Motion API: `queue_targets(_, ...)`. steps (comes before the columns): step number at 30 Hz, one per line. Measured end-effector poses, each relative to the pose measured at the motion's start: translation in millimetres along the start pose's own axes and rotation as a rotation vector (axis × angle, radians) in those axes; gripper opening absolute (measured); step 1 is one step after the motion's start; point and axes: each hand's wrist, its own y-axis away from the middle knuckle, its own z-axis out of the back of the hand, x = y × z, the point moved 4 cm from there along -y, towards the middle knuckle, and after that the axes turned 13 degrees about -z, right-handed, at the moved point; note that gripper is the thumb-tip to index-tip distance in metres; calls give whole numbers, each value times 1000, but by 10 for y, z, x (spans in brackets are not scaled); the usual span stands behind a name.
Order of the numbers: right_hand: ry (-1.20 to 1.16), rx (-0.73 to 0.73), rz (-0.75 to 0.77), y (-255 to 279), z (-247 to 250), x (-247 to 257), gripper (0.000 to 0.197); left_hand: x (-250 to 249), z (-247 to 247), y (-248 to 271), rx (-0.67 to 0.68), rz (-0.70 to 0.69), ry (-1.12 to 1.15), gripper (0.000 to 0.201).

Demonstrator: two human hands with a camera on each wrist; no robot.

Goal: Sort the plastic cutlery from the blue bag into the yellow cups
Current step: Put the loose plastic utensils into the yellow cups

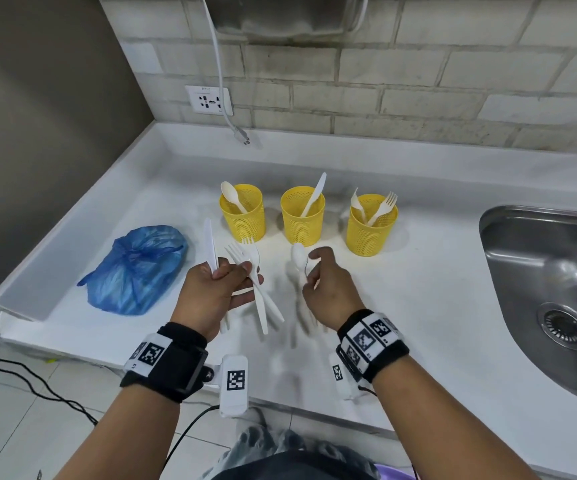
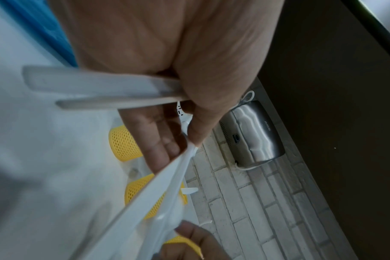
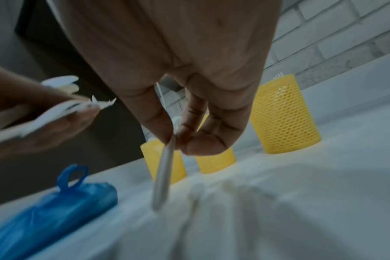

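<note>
Sorting cutlery at the counter: blue bag lying at my left, three yellow cups waiting ahead.

My left hand is fanning forks and a knife for picking; my right hand is pinching a spoon. A dryer is reading "AIKE".

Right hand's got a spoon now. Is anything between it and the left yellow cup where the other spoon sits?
Nothing visible blocks it. The right hand pinches the spoon above bare counter, just in front of the cups. The left cup stands open-topped, up and to the left. The left hand with its forks and knife sits beside that path, close.
</note>
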Motion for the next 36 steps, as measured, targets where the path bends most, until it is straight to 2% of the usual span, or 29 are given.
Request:
queue_targets(2,-73,-35,46,-97,56,142,52,-23,33,-46,5,2,3,55)
queue_targets(4,-128,-52,77,-205,82,313,37,-42,80,-102,16,4,12,56)
queue_targets(8,-368,-40,51,-372,96,653,28,-77,187,-239,26,16,28,52)
queue_targets(11,-565,-32,75,-504,89,950,7,-113,270,-334,32,21,34,52)
queue_targets(15,-658,-117,110,-748,7,1341,9,-172,409,-486,52,23,26,51)
queue_targets(19,-520,-198,110,-1007,-179,1636,12,-221,529,-662,76,9,29,51)
queue_targets(24,-90,-273,174,-1249,-463,1727,19,-264,625,-847,130,-26,18,51)
queue_targets(27,62,-270,143,-1353,-625,1651,20,-274,683,-934,146,-45,10,51)
queue_targets(31,181,-275,110,-1407,-764,1556,20,-275,724,-1027,170,-48,18,54)
queue_targets(36,192,-302,131,-1412,-822,1543,19,-259,738,-1118,191,-47,28,55)
